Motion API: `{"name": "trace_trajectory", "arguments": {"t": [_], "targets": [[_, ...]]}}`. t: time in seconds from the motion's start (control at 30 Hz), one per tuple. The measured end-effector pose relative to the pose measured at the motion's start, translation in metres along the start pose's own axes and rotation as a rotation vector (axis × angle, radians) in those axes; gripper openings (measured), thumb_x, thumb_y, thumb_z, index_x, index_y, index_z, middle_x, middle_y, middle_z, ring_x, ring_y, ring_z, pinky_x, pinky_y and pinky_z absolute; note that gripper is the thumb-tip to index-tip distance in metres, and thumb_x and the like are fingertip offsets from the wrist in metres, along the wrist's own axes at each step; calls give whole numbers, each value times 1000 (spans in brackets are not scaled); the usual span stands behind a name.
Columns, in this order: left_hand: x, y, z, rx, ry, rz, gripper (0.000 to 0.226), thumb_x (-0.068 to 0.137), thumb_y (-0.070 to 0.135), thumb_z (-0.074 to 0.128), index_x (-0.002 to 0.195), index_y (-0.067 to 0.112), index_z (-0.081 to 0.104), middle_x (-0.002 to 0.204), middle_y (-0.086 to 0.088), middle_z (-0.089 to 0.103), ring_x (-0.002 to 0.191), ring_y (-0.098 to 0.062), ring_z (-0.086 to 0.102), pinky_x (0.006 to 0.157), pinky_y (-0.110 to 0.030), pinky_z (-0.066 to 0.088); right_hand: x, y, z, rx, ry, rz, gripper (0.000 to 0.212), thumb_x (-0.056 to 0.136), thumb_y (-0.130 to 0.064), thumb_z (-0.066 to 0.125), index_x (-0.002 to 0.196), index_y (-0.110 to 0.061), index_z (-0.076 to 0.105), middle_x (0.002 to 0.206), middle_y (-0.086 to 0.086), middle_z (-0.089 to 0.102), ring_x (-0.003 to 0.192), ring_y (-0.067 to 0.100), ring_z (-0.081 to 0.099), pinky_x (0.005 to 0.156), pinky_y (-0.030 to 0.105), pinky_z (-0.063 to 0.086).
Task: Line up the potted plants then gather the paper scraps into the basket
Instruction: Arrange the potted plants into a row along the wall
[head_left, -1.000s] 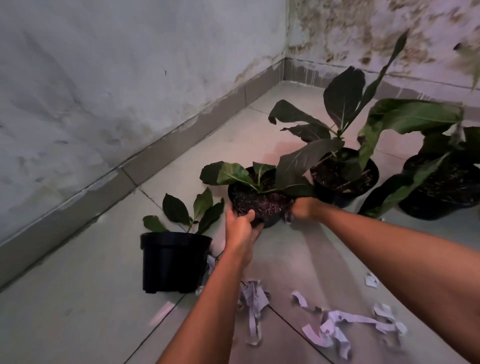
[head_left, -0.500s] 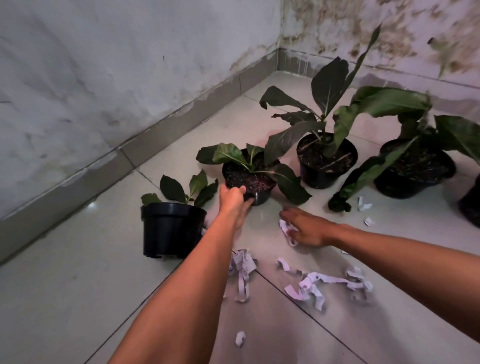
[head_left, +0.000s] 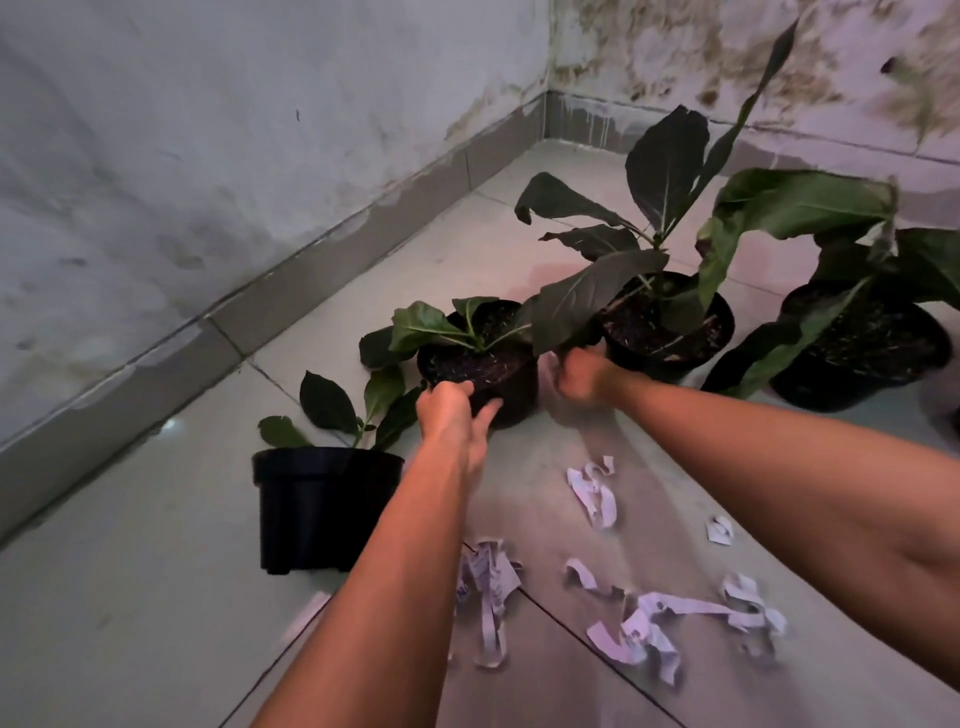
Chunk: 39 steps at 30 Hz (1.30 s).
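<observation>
Several black potted plants stand on the tiled floor along the left wall. The second pot (head_left: 511, 387), small and leafy, has my left hand (head_left: 452, 415) gripping its near rim, thumb over the edge. My right hand (head_left: 584, 374) is blurred at that pot's right side, under a large leaf; its grip is unclear. The nearest pot (head_left: 322, 512) stands apart to the left of my left forearm. Behind are a third pot (head_left: 719, 332) and a fourth pot (head_left: 810, 389) with big leaves. White paper scraps (head_left: 597, 493) and a larger cluster of scraps (head_left: 649, 626) lie between my arms. No basket is visible.
The left wall's grey skirting (head_left: 311, 275) runs close behind the pots and meets a stained back wall (head_left: 727, 62) at the corner. More scraps (head_left: 488, 587) lie beside my left forearm, and a small scrap (head_left: 719, 530) is near my right arm.
My right hand has left the floor scrap and risen to the second pot's right side. My left hand stays on that pot's rim. The view has come closer.
</observation>
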<state>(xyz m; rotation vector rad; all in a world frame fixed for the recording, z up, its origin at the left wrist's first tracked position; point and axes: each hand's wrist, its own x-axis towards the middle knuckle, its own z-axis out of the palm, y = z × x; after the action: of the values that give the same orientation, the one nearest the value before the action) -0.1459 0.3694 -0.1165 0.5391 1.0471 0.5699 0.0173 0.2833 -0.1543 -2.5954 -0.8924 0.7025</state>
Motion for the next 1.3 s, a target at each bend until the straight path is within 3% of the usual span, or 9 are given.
{"name": "trace_trajectory", "arguments": {"t": [0.23,0.37,0.53,0.7,0.87,0.97,1.03,1.13,1.3], "targets": [[-9,-1,3,23,-1,12,52,96,-14,38,145,1,45,137,-19,56,131,-39,52,100,-52,51,-39,10,16,-189,-150,-121,38,88,-24,63,124,-17,52,125,15,60,122,38,60,93,42,52],[-21,-15,5,87,-4,93,62,94,-15,35,152,8,37,145,-16,50,132,-38,51,103,-53,50,-90,17,28,-366,-183,-213,54,90,-27,56,142,-15,47,153,16,42,139,37,46,104,48,49],[-28,-33,9,98,-11,149,65,91,-17,34,148,14,38,151,-16,45,134,-37,48,106,-55,47,-126,13,23,-293,-52,-193,33,95,-38,46,116,-21,66,121,9,69,106,30,66,87,45,57],[-23,-22,-3,220,-125,101,45,96,-9,38,134,14,50,132,-17,62,117,-33,63,97,-51,55,-124,-15,-8,-20,424,-196,54,96,-58,40,71,-19,66,60,-3,66,55,17,64,62,33,57],[-3,17,-24,352,-251,46,48,101,-10,30,128,19,58,109,-9,76,87,-19,75,64,-35,64,-77,-22,-41,242,492,-173,26,99,-37,58,107,-16,72,115,7,75,103,27,71,86,35,55],[9,33,-30,390,-238,166,54,105,-3,33,154,20,35,146,-4,57,118,-18,66,94,-41,58,-50,-24,-41,271,347,-34,42,99,-32,62,130,-5,64,136,14,65,126,32,60,107,36,44],[17,36,-35,392,-167,219,56,106,1,38,158,21,29,161,-6,37,131,-23,54,96,-41,56,-41,-23,-32,372,283,39,46,98,-31,64,133,-2,62,137,15,63,129,32,57,107,32,40],[19,30,-39,341,-222,102,47,107,5,34,151,20,44,131,-11,65,110,-30,69,74,-45,63,-42,-15,-9,727,125,107,52,96,-36,67,138,-7,62,122,8,67,114,24,63,97,30,50],[17,23,-33,332,-260,128,46,109,5,30,149,17,49,112,-3,71,112,-32,68,72,-44,64,-43,-15,10,1069,70,147,41,98,-36,63,136,-20,64,126,3,70,119,26,65,107,49,51]]}}
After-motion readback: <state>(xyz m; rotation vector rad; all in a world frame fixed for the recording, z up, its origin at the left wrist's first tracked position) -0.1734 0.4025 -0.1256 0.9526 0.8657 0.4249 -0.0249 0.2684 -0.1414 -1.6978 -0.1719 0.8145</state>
